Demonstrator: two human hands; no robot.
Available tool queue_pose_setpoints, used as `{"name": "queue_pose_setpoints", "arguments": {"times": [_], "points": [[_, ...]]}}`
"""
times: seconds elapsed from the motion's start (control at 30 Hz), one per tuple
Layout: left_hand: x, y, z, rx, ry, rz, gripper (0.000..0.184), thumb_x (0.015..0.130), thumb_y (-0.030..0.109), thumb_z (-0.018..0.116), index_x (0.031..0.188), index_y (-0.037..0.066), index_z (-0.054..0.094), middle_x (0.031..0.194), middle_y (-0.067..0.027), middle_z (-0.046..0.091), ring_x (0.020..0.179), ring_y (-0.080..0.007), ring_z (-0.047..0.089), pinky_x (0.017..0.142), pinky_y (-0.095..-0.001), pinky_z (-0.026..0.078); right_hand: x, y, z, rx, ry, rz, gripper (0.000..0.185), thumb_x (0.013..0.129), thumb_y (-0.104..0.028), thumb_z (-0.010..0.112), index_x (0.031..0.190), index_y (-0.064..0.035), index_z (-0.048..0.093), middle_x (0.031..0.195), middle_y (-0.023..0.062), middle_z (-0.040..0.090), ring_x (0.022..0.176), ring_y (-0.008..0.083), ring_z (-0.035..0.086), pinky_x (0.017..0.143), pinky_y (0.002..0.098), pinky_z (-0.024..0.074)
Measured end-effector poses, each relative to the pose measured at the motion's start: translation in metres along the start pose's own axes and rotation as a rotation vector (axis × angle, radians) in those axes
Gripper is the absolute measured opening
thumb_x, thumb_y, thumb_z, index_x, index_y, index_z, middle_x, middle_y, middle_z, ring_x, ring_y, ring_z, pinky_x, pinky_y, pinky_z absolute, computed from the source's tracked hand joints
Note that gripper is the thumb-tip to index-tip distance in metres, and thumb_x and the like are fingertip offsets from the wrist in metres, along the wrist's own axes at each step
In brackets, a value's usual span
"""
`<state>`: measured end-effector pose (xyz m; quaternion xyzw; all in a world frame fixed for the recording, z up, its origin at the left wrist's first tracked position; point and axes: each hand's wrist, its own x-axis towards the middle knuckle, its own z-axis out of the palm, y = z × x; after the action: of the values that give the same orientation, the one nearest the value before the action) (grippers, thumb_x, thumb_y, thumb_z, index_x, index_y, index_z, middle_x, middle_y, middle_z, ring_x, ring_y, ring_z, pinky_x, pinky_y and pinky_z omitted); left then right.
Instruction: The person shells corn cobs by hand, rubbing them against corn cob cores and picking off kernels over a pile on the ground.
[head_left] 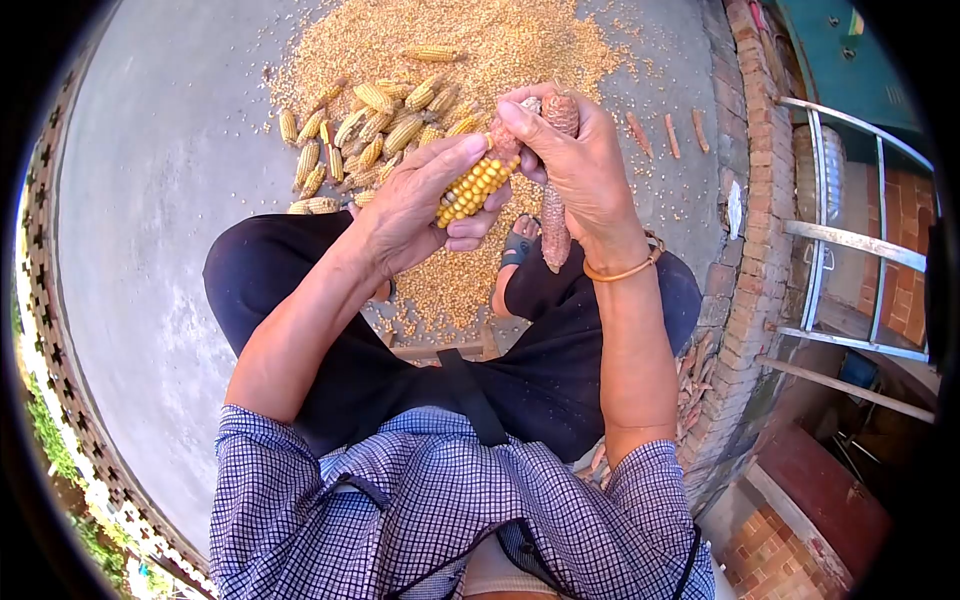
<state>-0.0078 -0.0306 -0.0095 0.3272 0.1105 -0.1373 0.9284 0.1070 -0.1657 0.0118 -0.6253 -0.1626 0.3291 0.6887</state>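
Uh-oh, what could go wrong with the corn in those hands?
The partly stripped ear could slip from the left hand and drop towards the kernels below. Loosened kernels might bounce away over the floor, where some lie scattered. And the bare cob sticking down from the right hand might fall, as that hand is busy at the ear too.

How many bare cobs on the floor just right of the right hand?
3, in a row between the right hand and brick wall: left cob, middle cob, right cob. The hand may hide more.
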Motion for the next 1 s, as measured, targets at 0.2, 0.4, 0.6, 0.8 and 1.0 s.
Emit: {"name": "queue_pose_setpoints", "arguments": {"times": [0.2,0.4,0.6,0.8,1.0], "points": [[0.001,-0.005,0.006,0.1,0.063,0.027,0.049,0.103,0.047,0.041,0.118,0.002,0.051,0.078,-0.0073,0.053,0.049,-0.0087,0.043,0.041,-0.0209,0.034,0.001,-0.004,-0.002,-0.054,0.024,0.041,0.019,0.085,-0.02,0.076,0.089,-0.0038,0.067,0.071,-0.0003,0.064,0.055,0.0031,0.053,0.05,0.0174,0.0425],[0.001,-0.006,0.009,0.129,0.137,0.053,0.049,0.102,0.047,0.043,0.118,0.001,0.051,0.085,-0.0092,0.056,0.056,-0.0097,0.049,0.044,-0.0224,0.038,0.001,-0.007,-0.001,-0.119,0.044,0.022,0.021,0.084,-0.021,0.078,0.084,-0.0033,0.066,0.07,0.0002,0.064,0.055,0.0035,0.054,0.049,0.0177,0.0426],[0.003,-0.005,0.007,0.172,0.094,0.053,0.046,0.103,0.045,0.043,0.121,0.003,0.05,0.085,-0.0089,0.056,0.053,-0.0088,0.044,0.043,-0.0209,0.035,0.003,0.002,-0.001,-0.056,0.067,0.026,0.023,0.085,-0.022,0.077,0.088,-0.0018,0.067,0.072,0.0015,0.065,0.055,0.0034,0.054,0.048,0.0168,0.0416],[-0.003,0.002,0.008,0.043,0.136,0.0,0.041,0.104,0.043,0.04,0.112,0.004,0.052,0.077,-0.0077,0.054,0.049,-0.0079,0.039,0.042,-0.0207,0.03,0.001,0.001,-0.001,0.087,-0.008,0.044,0.025,0.091,-0.019,0.069,0.106,0.0003,0.067,0.077,-0.0002,0.064,0.056,0.002,0.05,0.047,0.0155,0.0354],[-0.001,0.0,0.003,0.074,0.119,0.024,0.042,0.104,0.043,0.038,0.114,0.005,0.052,0.074,-0.0072,0.052,0.048,-0.0079,0.038,0.041,-0.0207,0.026,0.0,0.005,0.002,0.072,0.014,0.018,0.021,0.089,-0.017,0.072,0.101,-0.0002,0.068,0.073,0.0,0.064,0.055,0.002,0.052,0.046,0.0157,0.0386]]}}
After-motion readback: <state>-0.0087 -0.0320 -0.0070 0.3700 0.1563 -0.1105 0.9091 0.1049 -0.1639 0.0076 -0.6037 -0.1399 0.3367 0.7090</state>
